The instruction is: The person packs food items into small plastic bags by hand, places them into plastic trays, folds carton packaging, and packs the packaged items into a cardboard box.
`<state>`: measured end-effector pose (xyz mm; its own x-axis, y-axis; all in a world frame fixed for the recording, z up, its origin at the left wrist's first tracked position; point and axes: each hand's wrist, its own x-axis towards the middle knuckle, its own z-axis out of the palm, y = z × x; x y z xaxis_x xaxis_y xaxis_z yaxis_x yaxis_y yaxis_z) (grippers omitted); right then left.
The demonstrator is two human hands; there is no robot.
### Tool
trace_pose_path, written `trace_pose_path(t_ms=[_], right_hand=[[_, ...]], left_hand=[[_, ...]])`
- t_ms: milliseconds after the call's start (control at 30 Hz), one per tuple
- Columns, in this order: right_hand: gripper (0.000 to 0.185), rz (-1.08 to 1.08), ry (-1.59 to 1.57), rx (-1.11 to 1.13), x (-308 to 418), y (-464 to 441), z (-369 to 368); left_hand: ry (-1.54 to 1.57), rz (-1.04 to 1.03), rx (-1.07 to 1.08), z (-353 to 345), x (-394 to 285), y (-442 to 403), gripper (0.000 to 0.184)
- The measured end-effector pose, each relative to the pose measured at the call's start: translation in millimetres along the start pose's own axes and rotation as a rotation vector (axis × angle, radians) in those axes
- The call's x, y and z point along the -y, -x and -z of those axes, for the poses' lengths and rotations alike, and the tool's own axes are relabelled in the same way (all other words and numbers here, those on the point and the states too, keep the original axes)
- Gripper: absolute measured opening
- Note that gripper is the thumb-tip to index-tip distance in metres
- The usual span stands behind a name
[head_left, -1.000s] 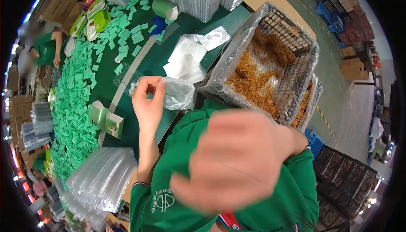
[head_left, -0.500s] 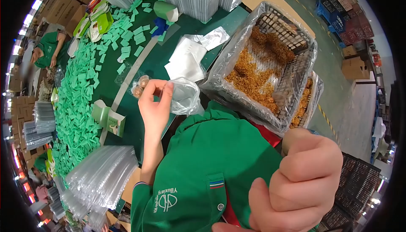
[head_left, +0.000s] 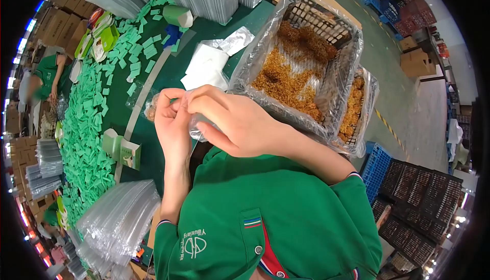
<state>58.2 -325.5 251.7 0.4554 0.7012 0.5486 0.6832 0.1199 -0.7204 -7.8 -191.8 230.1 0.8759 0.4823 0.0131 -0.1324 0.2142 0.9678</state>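
A clear plastic bag [head_left: 197, 130] is at my hands, mostly covered by them. My left hand [head_left: 171, 114] is closed, pinching the bag's rim between thumb and fingers. From the other side my right hand [head_left: 237, 122] reaches over the bag with bent fingers. Its fingertips meet those of the left hand at the rim, and its thumb lies lower, across the bag. Partly hidden behind my left hand are brown round pieces in clear wrap [head_left: 150, 109]. Beyond my hands lie white sheets or flat bags [head_left: 206, 68] on the green table [head_left: 166, 83].
A plastic-lined crate [head_left: 245, 78] of brown shredded food stands at right, another lined crate [head_left: 352, 109] beside it. Many small green packets [head_left: 87, 122] cover the left side. Stacked clear trays [head_left: 120, 213] stand near and far. A green carton [head_left: 130, 155] lies left. A co-worker [head_left: 48, 76] is far left.
My right hand has come down from close before the camera to the bag, meeting my left hand. The left hand still holds the bag. The view has shifted slightly.
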Motion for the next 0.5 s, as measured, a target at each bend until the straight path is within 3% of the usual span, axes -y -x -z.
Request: trace_pose_path(t_ms=[167, 200, 267, 300, 333, 400, 433, 500], right_hand=[[0.016, -0.292, -0.040, 0.050, -21, 17, -7], [0.015, -0.239, 0.023, 0.032, -31, 22, -15], [0.014, -0.124, 0.151, 0.007, -62, 35, -32], [0.019, -0.254, 0.162, 0.308, -72, 36, -27], [0.021, -0.285, 0.017, 0.230, -76, 38, -26], [0.025, -0.353, -0.277, 0.069, -80, 41, -24], [0.025, -0.327, -0.232, 0.052, -90, 43, -21], [0.029, -0.554, -0.739, 0.015, -119, 36, 24]], left_hand=[[-0.093, -0.014, -0.009, -5, 7, -2, 0.006], [-0.109, -0.041, 0.010, -9, 6, -1, 0.006], [-0.701, -0.238, 0.069, -26, 7, 8, 0.005], [-0.837, -0.436, 0.206, -31, 16, 9, 0.003], [-0.892, -0.708, 0.283, -35, 21, 6, 0.003], [-0.876, -0.555, 0.310, -40, 23, 7, 0.010], [-0.847, -0.549, 0.366, -45, 24, 6, 0.012], [-0.784, -0.531, 0.478, -56, 24, 3, 0.017]])
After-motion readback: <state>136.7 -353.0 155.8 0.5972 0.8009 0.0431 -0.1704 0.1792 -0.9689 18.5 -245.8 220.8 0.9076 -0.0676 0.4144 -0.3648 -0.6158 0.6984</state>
